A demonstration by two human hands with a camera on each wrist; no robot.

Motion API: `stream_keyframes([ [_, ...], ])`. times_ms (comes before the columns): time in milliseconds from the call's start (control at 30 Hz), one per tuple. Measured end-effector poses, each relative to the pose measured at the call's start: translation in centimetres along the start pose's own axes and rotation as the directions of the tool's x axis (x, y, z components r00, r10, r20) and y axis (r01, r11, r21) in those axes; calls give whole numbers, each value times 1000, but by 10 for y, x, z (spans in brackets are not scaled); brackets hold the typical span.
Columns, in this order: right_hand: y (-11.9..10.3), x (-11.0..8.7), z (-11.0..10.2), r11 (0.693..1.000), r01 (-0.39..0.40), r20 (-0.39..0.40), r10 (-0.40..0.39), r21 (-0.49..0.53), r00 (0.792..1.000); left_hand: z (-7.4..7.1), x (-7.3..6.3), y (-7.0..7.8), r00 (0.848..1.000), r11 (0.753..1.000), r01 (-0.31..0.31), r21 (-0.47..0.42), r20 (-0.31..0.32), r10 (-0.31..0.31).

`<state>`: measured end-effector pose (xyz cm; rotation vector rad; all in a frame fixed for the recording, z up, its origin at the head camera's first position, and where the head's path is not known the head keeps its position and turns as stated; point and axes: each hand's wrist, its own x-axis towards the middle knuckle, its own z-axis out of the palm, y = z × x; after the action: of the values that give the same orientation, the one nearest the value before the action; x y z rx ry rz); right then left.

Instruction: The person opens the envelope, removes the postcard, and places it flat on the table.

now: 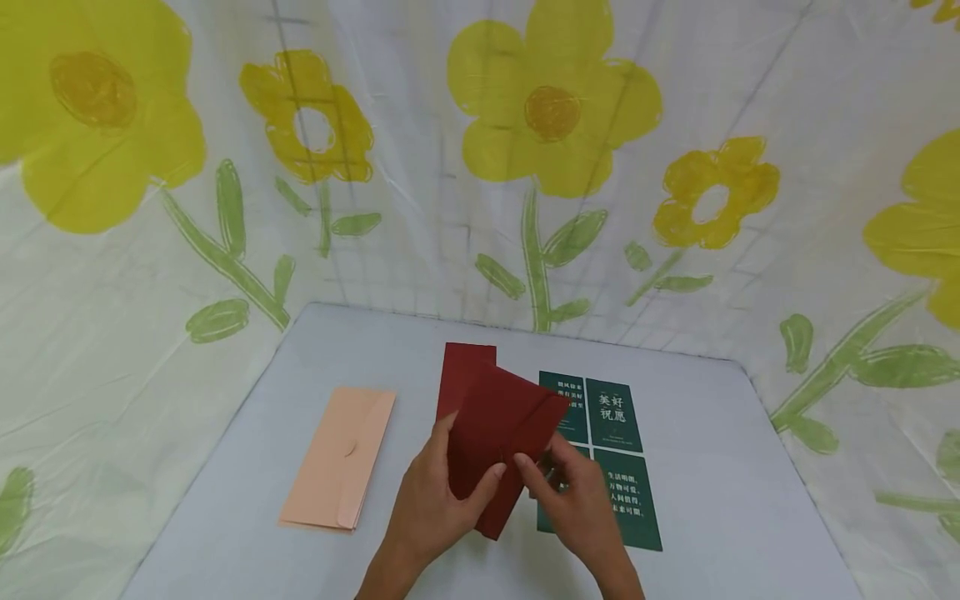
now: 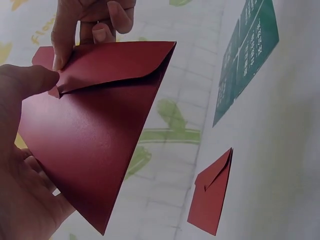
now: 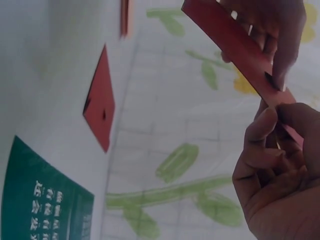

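A dark red envelope (image 1: 480, 425) is held up, tilted, above the table. My left hand (image 1: 435, 508) grips it from the left, thumb on the front near the flap's edge and fingers behind. My right hand (image 1: 585, 504) pinches the flap side between thumb and finger. In the left wrist view, the flap (image 2: 117, 62) lies over the envelope's body with a dark gap under part of its edge. Both thumbs are close together in the head view. Another red envelope (image 1: 457, 375) lies on the table behind, partly covered by the held one.
Peach envelopes (image 1: 337, 458) lie stacked at the left of the white table (image 1: 225, 500). Several green cards (image 1: 615, 417) with white writing are laid out at the right, partly hidden by my right hand. A flowered curtain (image 1: 420, 217) hangs behind the table.
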<state>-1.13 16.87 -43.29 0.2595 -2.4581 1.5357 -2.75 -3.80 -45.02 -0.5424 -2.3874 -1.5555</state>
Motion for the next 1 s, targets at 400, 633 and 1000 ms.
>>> stream_keyframes([
  [400,-9,-2,8,999,-37,97,38,-16,995,-15,-1,-12,998,966,67,-251,37,-59],
  [633,-6,-2,6,998,36,192,-45,49,980,-45,0,-24,979,973,188,-137,-53,-197],
  [1000,6,-1,-13,1000,-12,155,7,27,988,-130,-9,-78,879,844,476,246,-173,-445],
])
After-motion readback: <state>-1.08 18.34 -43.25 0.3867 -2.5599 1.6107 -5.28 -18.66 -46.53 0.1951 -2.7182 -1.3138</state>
